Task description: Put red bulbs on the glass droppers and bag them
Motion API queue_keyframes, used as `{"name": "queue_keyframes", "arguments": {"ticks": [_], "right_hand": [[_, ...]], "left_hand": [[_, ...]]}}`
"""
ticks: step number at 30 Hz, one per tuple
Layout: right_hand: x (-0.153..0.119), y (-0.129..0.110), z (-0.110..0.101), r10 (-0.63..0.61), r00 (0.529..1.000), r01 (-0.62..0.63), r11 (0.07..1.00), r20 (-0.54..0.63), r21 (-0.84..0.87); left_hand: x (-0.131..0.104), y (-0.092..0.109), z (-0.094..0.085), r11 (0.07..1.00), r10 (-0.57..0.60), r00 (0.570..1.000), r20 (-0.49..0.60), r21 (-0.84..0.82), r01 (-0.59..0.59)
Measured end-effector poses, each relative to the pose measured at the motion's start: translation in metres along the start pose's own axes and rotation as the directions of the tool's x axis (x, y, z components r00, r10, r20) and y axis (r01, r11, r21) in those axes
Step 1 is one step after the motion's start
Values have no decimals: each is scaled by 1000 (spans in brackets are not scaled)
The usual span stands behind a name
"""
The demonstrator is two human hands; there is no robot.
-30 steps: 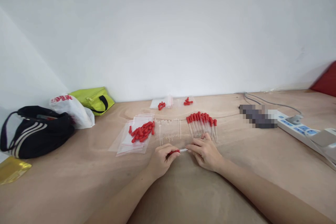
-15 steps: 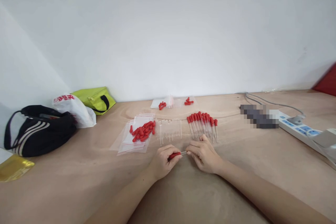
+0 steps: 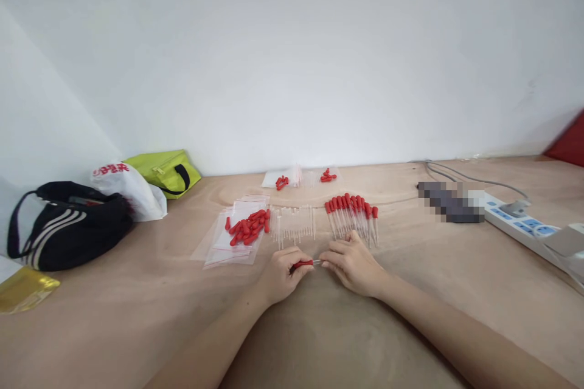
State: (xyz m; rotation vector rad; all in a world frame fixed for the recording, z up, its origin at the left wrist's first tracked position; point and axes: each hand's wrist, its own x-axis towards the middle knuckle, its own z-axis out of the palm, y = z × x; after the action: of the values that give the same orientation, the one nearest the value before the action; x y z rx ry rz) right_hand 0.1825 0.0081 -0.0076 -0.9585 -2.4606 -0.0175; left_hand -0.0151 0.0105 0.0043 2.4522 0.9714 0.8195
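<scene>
My left hand (image 3: 283,276) pinches a red rubber bulb (image 3: 303,264) near the front middle of the table. Closed on a thin clear tube (image 3: 317,262) is my right hand (image 3: 353,265); the tube's left end meets the bulb. Beyond my left hand lie loose red bulbs (image 3: 249,228) on clear zip bags (image 3: 228,257). A row of clear tubes (image 3: 293,223) rests to the right of them. Several tubes with red bulbs on their ends (image 3: 351,209) lie side by side just beyond my right hand.
Two small bags with red bulbs (image 3: 281,182) lie near the wall. On the left stand a black bag (image 3: 82,231), a white plastic bag (image 3: 132,191) and a green bag (image 3: 166,173). A power strip (image 3: 524,222) with cables is on the right.
Both hands have come slightly closer together, and less of the clear tube shows between them. The objects on the table have not moved.
</scene>
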Motion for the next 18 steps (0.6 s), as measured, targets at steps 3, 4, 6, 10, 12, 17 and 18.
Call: {"name": "queue_keyframes", "arguments": {"ticks": [3, 4, 6, 10, 12, 17, 18], "right_hand": [[-1, 1, 0, -49, 998, 46, 992, -26, -115], [-2, 2, 0, -51, 998, 47, 990, -23, -136], [-3, 5, 0, 10, 999, -15, 990, -32, -140], [0, 25, 3, 429, 885, -445, 894, -181, -55], [6, 38, 4, 615, 749, -638, 770, -246, -16], [27, 56, 6, 793, 550, -827, 561, -261, -39], [31, 56, 7, 806, 534, -840, 540, -256, -50]], "left_hand": [[2, -2, -3, 1000, -8, 999, 47, -17, 9], [2, -3, -3, 1000, -23, 999, 39, -17, 24], [2, -4, -1, 996, -87, 994, -60, 4, 87], [0, -8, 4, 974, -189, 946, -263, 74, 215], [0, -9, 7, 978, -169, 965, -201, 89, 190], [0, -11, 10, 985, -141, 986, -85, 92, 148], [0, -11, 10, 984, -142, 986, -85, 94, 150]]}}
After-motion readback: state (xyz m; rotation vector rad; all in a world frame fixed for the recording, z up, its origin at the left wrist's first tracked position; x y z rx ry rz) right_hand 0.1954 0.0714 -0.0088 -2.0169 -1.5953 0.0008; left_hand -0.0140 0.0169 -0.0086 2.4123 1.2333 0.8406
